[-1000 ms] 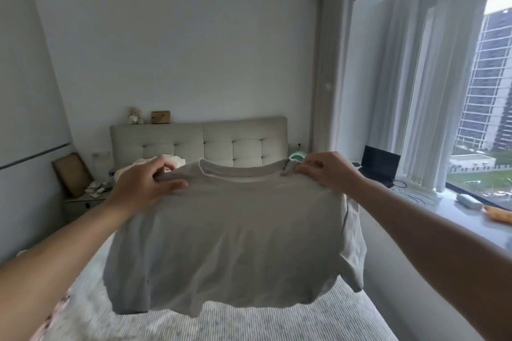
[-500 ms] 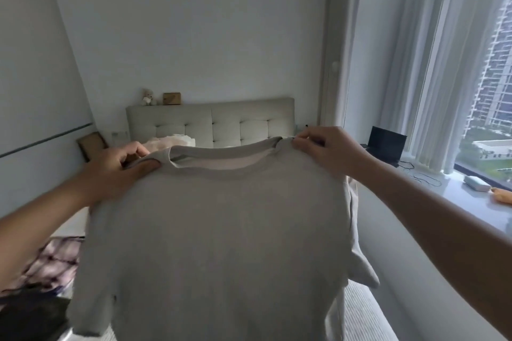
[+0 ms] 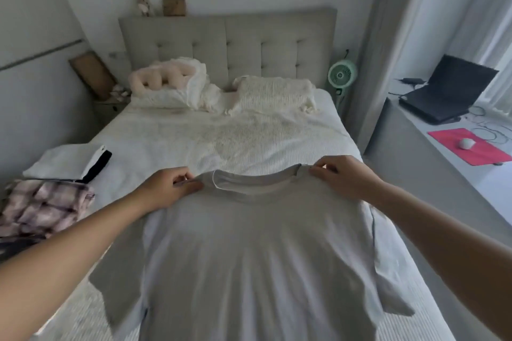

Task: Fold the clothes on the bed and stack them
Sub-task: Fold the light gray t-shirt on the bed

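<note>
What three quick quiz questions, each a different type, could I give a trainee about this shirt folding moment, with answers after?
1. True or false: the grey T-shirt is already folded into a small square.
2. Multiple choice: the left hand and right hand pinch the shirt at A) the hem, B) the shoulders beside the collar, C) the sleeve ends.
3. Short answer: which garment lies on the bed nearest the left forearm?

Key
1. False. It is spread out unfolded, sleeves out to the sides.
2. B.
3. The plaid garment, with a folded white item beyond it.
</note>
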